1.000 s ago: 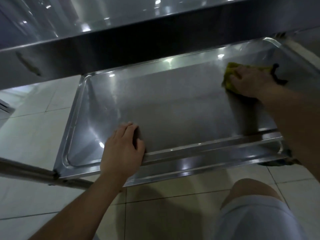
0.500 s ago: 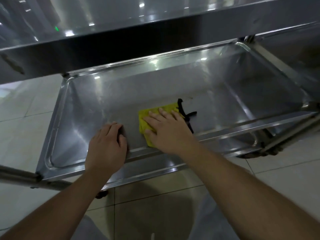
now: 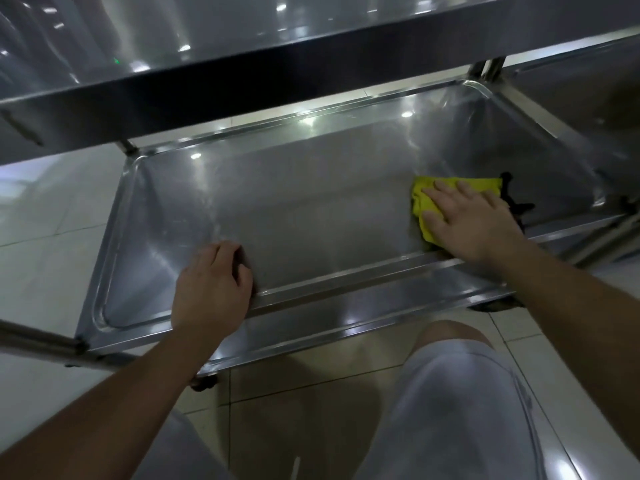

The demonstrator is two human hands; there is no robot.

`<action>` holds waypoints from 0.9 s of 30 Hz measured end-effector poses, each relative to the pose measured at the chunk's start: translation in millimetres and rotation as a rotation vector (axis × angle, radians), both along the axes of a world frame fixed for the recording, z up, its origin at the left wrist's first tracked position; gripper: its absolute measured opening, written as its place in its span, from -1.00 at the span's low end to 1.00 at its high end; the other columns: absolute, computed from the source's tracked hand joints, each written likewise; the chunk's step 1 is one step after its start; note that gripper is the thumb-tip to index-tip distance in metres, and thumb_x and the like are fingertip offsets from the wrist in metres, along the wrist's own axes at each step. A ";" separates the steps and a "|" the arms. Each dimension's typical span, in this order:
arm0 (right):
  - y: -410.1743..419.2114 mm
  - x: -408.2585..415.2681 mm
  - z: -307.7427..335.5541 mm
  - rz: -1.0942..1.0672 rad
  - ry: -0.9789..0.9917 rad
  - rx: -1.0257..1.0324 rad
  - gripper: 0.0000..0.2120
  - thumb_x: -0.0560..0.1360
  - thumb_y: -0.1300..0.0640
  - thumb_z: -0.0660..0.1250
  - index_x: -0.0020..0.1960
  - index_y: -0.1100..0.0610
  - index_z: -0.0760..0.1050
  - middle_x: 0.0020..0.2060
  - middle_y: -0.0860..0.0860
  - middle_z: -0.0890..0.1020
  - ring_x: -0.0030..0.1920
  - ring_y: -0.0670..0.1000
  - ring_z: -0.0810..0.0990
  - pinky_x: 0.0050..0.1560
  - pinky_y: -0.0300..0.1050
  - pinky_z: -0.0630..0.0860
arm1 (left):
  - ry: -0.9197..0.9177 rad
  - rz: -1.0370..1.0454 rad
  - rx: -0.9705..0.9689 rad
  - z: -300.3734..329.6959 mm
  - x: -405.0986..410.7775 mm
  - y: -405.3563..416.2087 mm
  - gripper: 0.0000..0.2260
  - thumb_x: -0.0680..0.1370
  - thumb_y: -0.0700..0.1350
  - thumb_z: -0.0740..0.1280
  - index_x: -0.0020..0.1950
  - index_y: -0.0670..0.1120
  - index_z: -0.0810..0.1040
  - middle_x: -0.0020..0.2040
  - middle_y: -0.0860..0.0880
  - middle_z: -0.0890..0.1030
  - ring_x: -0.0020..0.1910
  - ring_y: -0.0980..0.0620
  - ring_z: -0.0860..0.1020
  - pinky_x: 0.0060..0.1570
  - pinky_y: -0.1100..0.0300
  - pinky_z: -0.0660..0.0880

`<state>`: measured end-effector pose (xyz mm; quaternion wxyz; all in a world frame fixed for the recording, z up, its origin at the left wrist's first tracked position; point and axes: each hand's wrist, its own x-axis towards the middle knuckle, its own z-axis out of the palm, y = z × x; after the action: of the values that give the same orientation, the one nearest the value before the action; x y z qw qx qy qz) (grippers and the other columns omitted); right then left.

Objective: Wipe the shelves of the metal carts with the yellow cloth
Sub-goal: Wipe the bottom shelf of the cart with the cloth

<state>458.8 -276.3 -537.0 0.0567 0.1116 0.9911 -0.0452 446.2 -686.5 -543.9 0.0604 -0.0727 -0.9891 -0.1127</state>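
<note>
Cart shelf (image 3: 311, 216): yellow cloth (image 3: 424, 199) under flat right hand (image 3: 471, 220); left hand (image 3: 211, 289) grips rim

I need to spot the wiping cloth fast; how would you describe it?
Look in the lower metal shelf, toward its right front corner. The yellow cloth lies flat there under the right hand, the only bright-coloured thing on the steel, with a black tag at its far edge.

Dim, glare spots on shelf (image 3: 311, 209), wide-angle edge warp, slight blur

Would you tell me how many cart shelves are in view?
2: the lower shelf with the cloth on it, and the upper shelf above. Others may lie outside the frame.
</note>
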 end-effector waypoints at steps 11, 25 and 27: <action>-194.8 3.2 -3.8 0.356 0.087 -0.142 -0.41 0.64 -0.24 -0.08 0.64 -0.13 0.21 0.65 -0.11 0.19 0.65 0.09 0.10 0.61 0.24 -0.07 | -0.025 0.013 -0.021 6.7 0.5 0.8 -0.59 0.59 0.05 0.08 0.35 -0.04 0.50 0.29 -0.10 0.57 0.23 -0.17 0.52 0.22 -0.09 0.49; 26.9 2.8 -1.8 0.025 0.066 -0.040 -0.45 0.69 -0.26 -0.16 0.65 -0.22 0.08 0.66 -0.20 0.10 0.66 0.00 0.05 0.61 0.19 -0.02 | -0.059 -0.022 -0.187 8.9 -8.8 10.8 -0.77 0.69 0.07 0.15 0.11 -0.06 0.47 0.06 -0.12 0.53 0.03 -0.21 0.53 0.03 -0.13 0.51; 27.6 1.6 -1.9 0.010 0.057 -0.047 -0.46 0.69 -0.25 -0.17 0.65 -0.22 0.07 0.66 -0.21 0.08 0.66 -0.01 0.02 0.62 0.19 -0.04 | -0.054 0.015 -0.187 7.9 -9.5 12.0 -0.78 0.69 0.05 0.16 0.10 -0.06 0.48 0.07 -0.12 0.52 0.04 -0.21 0.53 0.01 -0.12 0.50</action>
<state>460.4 -248.7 -538.9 0.0310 0.1041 0.9915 -0.0711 436.7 -674.5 -536.1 0.0277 -0.0673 -0.9971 -0.0213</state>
